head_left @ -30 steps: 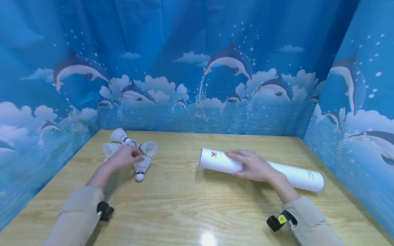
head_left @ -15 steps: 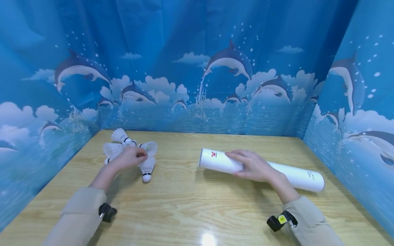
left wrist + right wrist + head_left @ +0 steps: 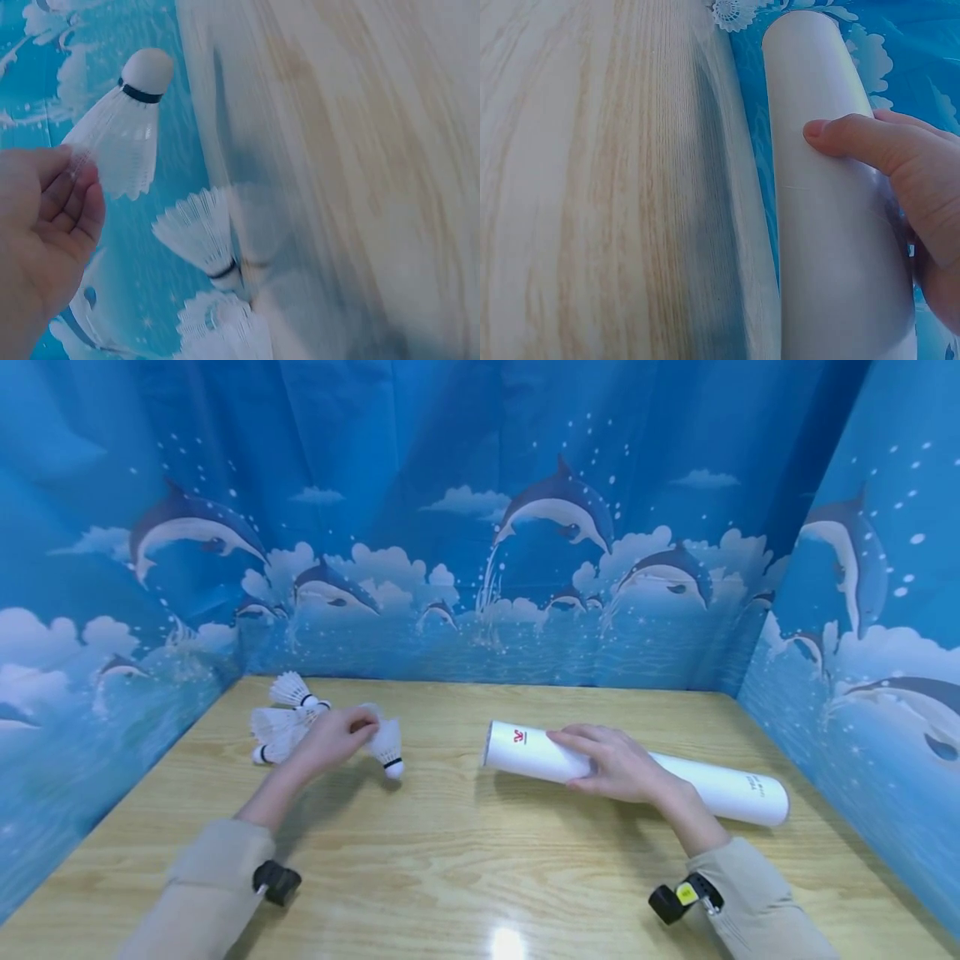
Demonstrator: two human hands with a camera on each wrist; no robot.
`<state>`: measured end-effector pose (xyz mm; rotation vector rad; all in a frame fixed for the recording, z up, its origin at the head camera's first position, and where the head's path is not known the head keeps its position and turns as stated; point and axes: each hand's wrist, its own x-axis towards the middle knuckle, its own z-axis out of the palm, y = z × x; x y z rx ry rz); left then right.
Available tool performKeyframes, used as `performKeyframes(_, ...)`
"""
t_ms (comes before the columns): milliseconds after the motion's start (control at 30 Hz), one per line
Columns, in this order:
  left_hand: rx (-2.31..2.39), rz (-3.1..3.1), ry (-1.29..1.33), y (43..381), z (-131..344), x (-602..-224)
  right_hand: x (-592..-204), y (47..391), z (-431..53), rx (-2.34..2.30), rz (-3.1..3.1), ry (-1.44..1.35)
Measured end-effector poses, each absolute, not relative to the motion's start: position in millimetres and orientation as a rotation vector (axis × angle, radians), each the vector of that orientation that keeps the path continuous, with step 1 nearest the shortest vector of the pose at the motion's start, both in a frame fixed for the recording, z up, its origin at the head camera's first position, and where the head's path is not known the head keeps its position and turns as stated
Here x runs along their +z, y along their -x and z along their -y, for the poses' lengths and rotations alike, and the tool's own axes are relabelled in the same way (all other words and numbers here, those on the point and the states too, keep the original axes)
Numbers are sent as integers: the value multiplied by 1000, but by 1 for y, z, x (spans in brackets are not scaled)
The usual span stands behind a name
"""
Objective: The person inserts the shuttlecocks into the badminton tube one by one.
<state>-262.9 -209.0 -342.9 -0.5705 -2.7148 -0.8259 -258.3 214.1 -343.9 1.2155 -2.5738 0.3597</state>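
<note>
My left hand (image 3: 337, 739) pinches a white shuttlecock (image 3: 387, 745) by the edge of its feather skirt, with the cork pointing down and to the right. In the left wrist view, thumb and fingertips meet on the skirt of that shuttlecock (image 3: 124, 139), and its dark band and round cork show plainly. Behind it, another shuttlecock is mostly covered in the head view. My right hand (image 3: 611, 766) grips a long white shuttlecock tube (image 3: 720, 785) with a red logo near its left end. The thumb lies across the tube (image 3: 817, 210) in the right wrist view.
Several more shuttlecocks (image 3: 277, 724) lie bunched at the table's back left, beyond my left wrist. The wooden table (image 3: 435, 860) meets a blue dolphin-print curtain (image 3: 450, 527) at the back and sides. A shadow falls under the tube's left end.
My left hand has moved right, drawing the pinched shuttlecock away from the bunch; its cork has swung to the right. My right hand and the tube stay almost in place.
</note>
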Motion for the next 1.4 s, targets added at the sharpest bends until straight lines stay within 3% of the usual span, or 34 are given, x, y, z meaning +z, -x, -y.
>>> performKeyframes(867,-1063,2462,562,259,133,-331,-341,259,-213,351,2592,-1214)
performKeyframes(1400,-1194,2346,627,258,102,-342,-342,259,-214,363,2591,-1205)
